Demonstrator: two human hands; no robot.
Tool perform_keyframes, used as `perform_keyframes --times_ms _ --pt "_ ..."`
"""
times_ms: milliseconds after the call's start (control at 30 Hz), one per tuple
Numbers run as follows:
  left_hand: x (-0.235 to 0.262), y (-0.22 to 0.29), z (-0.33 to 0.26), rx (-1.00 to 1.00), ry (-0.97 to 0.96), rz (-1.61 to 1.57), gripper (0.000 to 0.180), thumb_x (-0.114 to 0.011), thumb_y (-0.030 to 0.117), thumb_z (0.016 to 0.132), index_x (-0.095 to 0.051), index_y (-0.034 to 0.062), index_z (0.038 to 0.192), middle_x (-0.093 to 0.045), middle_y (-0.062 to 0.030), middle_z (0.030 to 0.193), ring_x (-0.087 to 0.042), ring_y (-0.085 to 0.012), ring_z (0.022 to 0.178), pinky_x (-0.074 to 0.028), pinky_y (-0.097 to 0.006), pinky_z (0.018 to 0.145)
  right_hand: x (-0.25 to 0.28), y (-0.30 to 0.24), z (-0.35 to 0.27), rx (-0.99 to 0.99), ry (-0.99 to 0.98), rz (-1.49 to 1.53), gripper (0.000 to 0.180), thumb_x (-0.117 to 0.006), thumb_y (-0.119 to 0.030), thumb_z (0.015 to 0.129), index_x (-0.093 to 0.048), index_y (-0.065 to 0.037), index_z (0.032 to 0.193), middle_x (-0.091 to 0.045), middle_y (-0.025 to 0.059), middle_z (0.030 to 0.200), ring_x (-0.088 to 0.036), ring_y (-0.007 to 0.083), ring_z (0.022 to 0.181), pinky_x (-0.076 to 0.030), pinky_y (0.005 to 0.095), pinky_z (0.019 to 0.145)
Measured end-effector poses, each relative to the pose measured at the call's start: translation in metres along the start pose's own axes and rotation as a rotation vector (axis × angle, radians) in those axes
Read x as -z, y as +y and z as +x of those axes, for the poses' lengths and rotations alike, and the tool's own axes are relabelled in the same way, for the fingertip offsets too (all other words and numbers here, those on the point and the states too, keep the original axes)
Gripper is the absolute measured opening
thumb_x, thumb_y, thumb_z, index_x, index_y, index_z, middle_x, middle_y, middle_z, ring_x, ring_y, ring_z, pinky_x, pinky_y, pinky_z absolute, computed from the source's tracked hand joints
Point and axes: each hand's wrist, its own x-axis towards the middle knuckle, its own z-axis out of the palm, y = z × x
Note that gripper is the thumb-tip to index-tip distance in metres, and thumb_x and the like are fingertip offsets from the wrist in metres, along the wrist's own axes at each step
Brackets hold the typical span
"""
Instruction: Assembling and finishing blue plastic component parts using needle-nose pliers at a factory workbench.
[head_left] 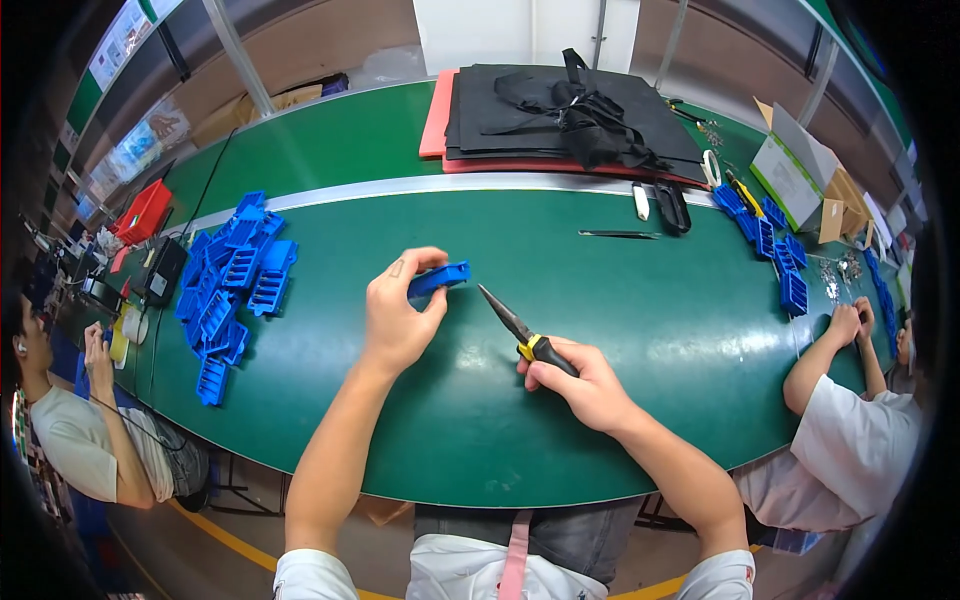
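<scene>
My left hand [400, 312] is closed on a small blue plastic part [438, 279], held up above the green table, its edge turned to me. To the right of it, my right hand [578, 378] grips needle-nose pliers [520, 332] by their black and yellow handles. The slim metal jaws point up and left toward the blue part, with a small gap between them, and look closed. On the left side of the table lies a heap of similar blue slotted parts [236, 268].
Black sheets [590, 120] with dark straps stand stacked at the back. Tweezers [620, 234] lie in front of them. More blue parts [765, 237] and an opened carton [795, 170] are at right. A red bin [146, 212] is far left. Co-workers sit on both sides.
</scene>
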Motion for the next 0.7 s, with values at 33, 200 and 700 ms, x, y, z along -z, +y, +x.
perform_keyframes --times_ms 33,200,700 --pt "0.001 0.003 0.001 0.043 -0.011 -0.091 0.027 -0.063 -0.009 0.07 -0.067 0.0018 0.094 -0.064 -0.0106 0.091 -0.063 -0.0232 0.09 -0.049 -0.031 0.084 -0.001 0.002 0.001 -0.021 0.027 0.056 0.021 -0.059 -0.017 0.094 -0.063 0.004 0.094 -0.06 0.0043 0.09 -0.058 0.0103 0.082 -0.047 0.0257 0.076" --pt "0.009 -0.007 0.004 -0.159 -0.056 0.283 0.035 -0.066 -0.009 0.066 -0.064 0.0036 0.099 -0.056 -0.0109 0.08 -0.062 -0.0267 0.088 -0.051 -0.034 0.079 0.0 0.006 0.001 -0.021 0.044 0.063 0.021 -0.06 -0.016 0.094 -0.063 0.004 0.095 -0.06 0.0036 0.088 -0.058 0.0098 0.08 -0.047 0.0254 0.076" --pt "0.005 0.003 0.001 -0.006 -0.022 -0.054 0.036 -0.072 -0.005 0.072 -0.072 0.0077 0.106 -0.06 -0.0055 0.083 -0.064 -0.0171 0.084 -0.051 -0.029 0.079 0.0 0.006 0.0 -0.028 0.009 0.022 0.022 -0.056 -0.009 0.093 -0.064 0.007 0.106 -0.067 0.0102 0.104 -0.063 0.0149 0.094 -0.049 0.0304 0.088"
